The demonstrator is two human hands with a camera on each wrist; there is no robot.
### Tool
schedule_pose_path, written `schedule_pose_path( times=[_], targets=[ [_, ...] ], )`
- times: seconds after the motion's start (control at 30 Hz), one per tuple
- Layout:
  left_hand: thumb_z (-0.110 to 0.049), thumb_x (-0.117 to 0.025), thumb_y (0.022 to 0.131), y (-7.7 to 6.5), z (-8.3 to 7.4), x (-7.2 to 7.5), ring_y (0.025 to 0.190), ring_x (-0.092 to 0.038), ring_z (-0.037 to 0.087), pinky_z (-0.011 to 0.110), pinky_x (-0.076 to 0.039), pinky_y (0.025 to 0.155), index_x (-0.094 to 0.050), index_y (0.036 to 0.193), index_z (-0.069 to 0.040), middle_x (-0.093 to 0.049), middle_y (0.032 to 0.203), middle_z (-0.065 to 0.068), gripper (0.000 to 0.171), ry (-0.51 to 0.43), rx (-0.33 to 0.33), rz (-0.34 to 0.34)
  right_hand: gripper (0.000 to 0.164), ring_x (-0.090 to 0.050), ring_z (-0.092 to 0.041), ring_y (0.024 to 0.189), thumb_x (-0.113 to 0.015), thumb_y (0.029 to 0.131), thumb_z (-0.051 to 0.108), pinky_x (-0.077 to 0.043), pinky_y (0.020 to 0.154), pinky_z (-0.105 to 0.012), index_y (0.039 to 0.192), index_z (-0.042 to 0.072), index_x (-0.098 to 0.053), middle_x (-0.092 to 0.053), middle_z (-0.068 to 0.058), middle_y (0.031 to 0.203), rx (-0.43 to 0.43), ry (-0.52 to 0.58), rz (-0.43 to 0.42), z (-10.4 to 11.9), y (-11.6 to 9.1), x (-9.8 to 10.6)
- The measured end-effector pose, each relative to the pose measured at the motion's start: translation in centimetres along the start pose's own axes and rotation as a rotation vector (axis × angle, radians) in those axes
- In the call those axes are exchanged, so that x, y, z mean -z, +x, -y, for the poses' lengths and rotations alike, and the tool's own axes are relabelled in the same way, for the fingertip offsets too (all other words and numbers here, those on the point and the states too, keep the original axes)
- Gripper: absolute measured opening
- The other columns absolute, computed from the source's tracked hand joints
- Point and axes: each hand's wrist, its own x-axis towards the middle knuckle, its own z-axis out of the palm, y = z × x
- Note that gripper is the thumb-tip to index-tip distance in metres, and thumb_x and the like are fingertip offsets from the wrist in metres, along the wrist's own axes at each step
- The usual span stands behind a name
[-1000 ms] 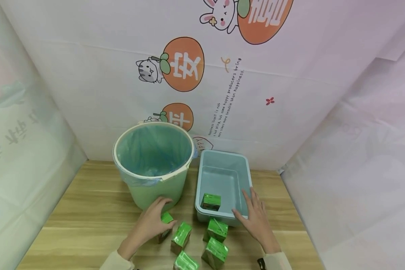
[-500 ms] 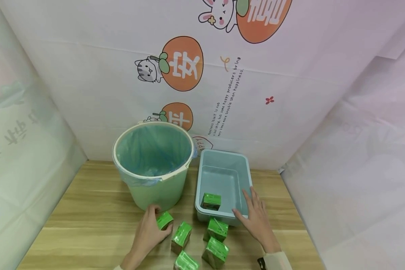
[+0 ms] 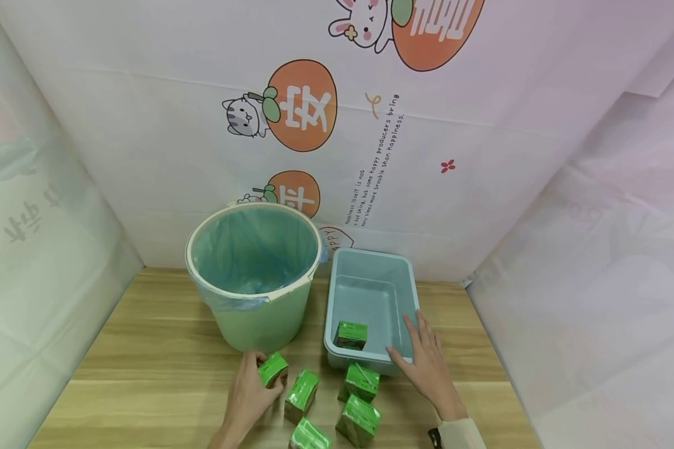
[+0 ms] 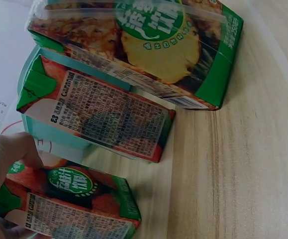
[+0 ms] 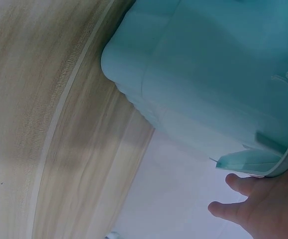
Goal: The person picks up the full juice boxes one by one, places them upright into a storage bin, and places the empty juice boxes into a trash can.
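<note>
My left hand [image 3: 248, 396] has thumb and fingers on opposite sides of a green-topped juice box [image 3: 273, 369], which stands on the table just in front of the bucket. In the left wrist view this juice box [image 4: 74, 199] shows red fruit pictures, and the fingers lie against its top end. Several other juice boxes stand close by, among them one [image 3: 301, 393] to its right and one [image 3: 359, 419] further right. My right hand [image 3: 427, 368], fingers spread, rests on the near right corner of a light blue plastic basin [image 3: 371, 254]. Inside the basin sits one juice box [image 3: 352, 335].
A pale green bucket [image 3: 264, 318] lined with a bluish plastic bag stands left of the basin. Both stand on a wood-grain table [image 3: 146, 362]. White printed cloth [image 3: 174, 143] hangs behind and at both sides.
My left hand has drawn back toward me and closed in around the juice box by the bucket, which has turned slightly. The right hand keeps its place at the basin.
</note>
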Motion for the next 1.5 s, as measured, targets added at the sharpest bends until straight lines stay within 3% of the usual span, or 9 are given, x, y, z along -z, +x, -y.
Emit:
schedule_pose_path(
  times=[0.33, 0.57, 0.97, 1.2, 1.5],
  targets=[
    [-0.007, -0.088, 0.081, -0.1, -0.1, -0.7, 0.093, -0.063, 0.028, 0.046, -0.057, 0.076, -0.052, 0.115, 0.001, -0.057, 0.106, 0.014, 0.05, -0.034, -0.007, -0.057, 0.083, -0.022, -0.055, 0.153, -0.07, 0.1, 0.045, -0.017, 0.114, -0.081, 0.163, 0.003, -0.035, -0.018, -0.031, 0.17, 0.015, 0.006, -0.029, 0.2, -0.2, 0.1],
    [-0.006, -0.086, 0.082, -0.1, -0.1, -0.9, 0.097, -0.064, 0.029, 0.046, -0.058, 0.078, -0.053, 0.116, 0.001, -0.057, 0.11, 0.013, 0.047, -0.053, -0.008, -0.048, 0.083, -0.022, -0.055, 0.153, -0.069, 0.1, 0.047, -0.019, 0.114, -0.081, 0.163, 0.003, -0.036, -0.018, -0.031, 0.17, 0.013, -0.012, -0.029, 0.0, -0.2, -0.3],
    [0.0, -0.084, 0.081, -0.4, 0.0, -0.2, 0.101, -0.062, 0.03, 0.046, -0.058, 0.081, -0.053, 0.115, 0.001, -0.055, 0.112, 0.014, 0.047, -0.131, 0.008, 0.001, 0.083, -0.021, -0.054, 0.154, -0.068, 0.101, 0.047, -0.018, 0.115, -0.08, 0.164, 0.005, -0.035, -0.017, -0.03, 0.171, 0.002, -0.001, -0.026, 0.0, -0.4, 0.0],
    [-0.001, -0.087, 0.077, -0.3, -0.1, 0.4, 0.093, -0.063, 0.024, 0.04, -0.058, 0.076, -0.059, 0.111, 0.0, -0.06, 0.106, 0.01, 0.044, -0.116, -0.006, -0.025, 0.083, -0.021, -0.054, 0.154, -0.067, 0.101, 0.047, -0.018, 0.115, -0.081, 0.163, 0.002, -0.035, -0.017, -0.03, 0.171, -0.002, -0.003, -0.025, 0.1, -0.3, 0.0],
    [-0.005, -0.086, 0.078, 0.1, -0.5, 1.2, 0.09, -0.062, 0.019, 0.033, -0.055, 0.074, -0.065, 0.109, -0.002, -0.063, 0.101, 0.007, 0.038, -0.119, 0.04, -0.003, 0.083, -0.02, -0.054, 0.154, -0.066, 0.102, 0.047, -0.018, 0.115, -0.08, 0.164, 0.002, -0.033, -0.015, -0.03, 0.171, 0.002, -0.009, -0.01, 0.0, -0.1, 0.0]
  ],
)
